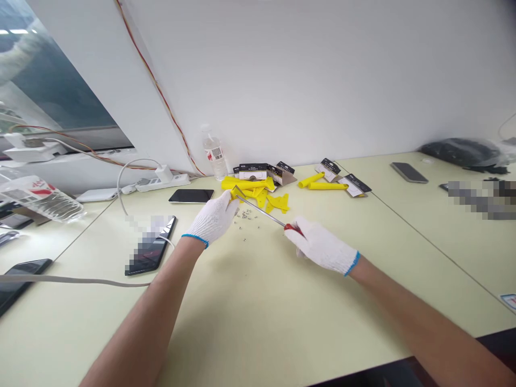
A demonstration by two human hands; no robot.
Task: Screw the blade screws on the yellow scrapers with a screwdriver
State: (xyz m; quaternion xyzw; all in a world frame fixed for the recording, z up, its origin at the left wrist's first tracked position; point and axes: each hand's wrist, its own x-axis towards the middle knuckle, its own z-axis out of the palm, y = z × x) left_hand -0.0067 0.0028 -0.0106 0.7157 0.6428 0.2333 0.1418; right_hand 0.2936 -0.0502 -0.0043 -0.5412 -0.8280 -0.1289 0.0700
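At the frame's centre, our white-gloved right hand (322,246) closes its fingers around a long red-handled steel screwdriver (262,210), whose shaft runs toward upper left above tiny scattered silver screws (245,215). Our white-gloved left hand (213,217) curls near the shaft's tip, beside flat yellow plastic pieces (278,203); we cannot tell whether it grips anything.

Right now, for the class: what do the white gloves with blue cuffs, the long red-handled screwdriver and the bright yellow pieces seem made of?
The white gloves with blue cuffs look like knitted cotton: matte, with a fuzzy weave. The long red-handled screwdriver has a shiny, steel-like shaft and a glossy red handle, probably plastic. The bright yellow pieces look smooth and moulded, either plastic or rubber; the look leaves that open.
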